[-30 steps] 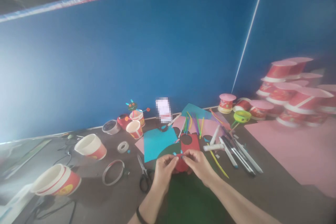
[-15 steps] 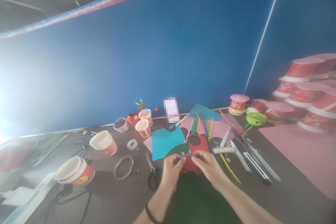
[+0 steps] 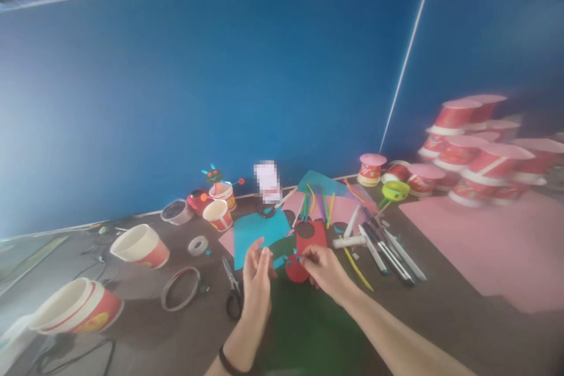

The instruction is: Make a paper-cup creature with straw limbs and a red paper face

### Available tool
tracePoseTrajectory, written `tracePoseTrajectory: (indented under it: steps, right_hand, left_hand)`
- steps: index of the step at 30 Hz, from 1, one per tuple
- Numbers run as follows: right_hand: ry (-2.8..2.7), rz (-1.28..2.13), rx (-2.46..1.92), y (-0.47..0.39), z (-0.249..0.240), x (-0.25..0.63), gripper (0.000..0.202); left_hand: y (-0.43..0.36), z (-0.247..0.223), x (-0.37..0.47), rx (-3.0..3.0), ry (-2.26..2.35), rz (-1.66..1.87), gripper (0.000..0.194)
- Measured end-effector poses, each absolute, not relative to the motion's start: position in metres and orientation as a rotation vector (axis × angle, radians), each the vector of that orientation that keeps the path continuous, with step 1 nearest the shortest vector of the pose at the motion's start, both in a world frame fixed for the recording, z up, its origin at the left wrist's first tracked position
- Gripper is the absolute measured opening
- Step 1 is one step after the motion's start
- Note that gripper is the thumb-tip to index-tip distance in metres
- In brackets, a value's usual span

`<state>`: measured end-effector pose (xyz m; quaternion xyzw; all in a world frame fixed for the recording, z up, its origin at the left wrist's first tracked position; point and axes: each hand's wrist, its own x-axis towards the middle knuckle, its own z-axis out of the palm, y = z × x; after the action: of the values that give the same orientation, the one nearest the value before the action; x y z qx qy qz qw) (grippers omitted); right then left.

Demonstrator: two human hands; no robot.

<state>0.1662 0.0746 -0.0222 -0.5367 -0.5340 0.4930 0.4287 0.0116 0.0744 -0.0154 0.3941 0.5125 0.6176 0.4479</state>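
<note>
A red paper circle (image 3: 296,269) with small blue pieces at its upper edge is pinched between the thumb and fingers of my right hand (image 3: 325,267). My left hand (image 3: 258,282) is raised just left of the circle, apart from it, with its fingers spread; whether a tiny piece is on its fingertips is too small to tell. Behind the hands lie a red sheet (image 3: 318,234) and a blue sheet (image 3: 251,235). Dark green paper (image 3: 312,329) is spread below them. Scissors (image 3: 232,288) lie left of my left hand.
Paper cups (image 3: 147,247) and rolls of tape (image 3: 180,289) are at the left. Markers (image 3: 399,258) and a yellow strip (image 3: 358,270) lie to the right. Stacked red cups (image 3: 496,164) stand behind a pink sheet (image 3: 480,241). A blue wall (image 3: 247,82) rises behind.
My left hand has let go of the red circle's edge and moved away to the left, its fingers opening. The circle stays in my right hand. The view has shifted to the right.
</note>
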Motion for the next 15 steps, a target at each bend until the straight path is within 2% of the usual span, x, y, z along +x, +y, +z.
tracePoseTrajectory:
  steps: [7, 11, 15]
  right_hand:
    - [-1.415, 0.99, -1.356, 0.076, -0.016, 0.176, 0.011]
    - [-1.426, 0.928, -1.324, 0.075, -0.012, 0.179, 0.009]
    - [-1.428, 0.941, -1.309, 0.076, -0.014, 0.177, 0.026]
  left_hand:
    - [0.074, -0.009, 0.011, 1.022, 1.209, 1.655, 0.035]
    - [0.068, -0.003, 0.011, 1.269, 1.294, 1.584, 0.029]
    - [0.051, 0.016, 0.013, 1.574, 1.352, 1.355, 0.023]
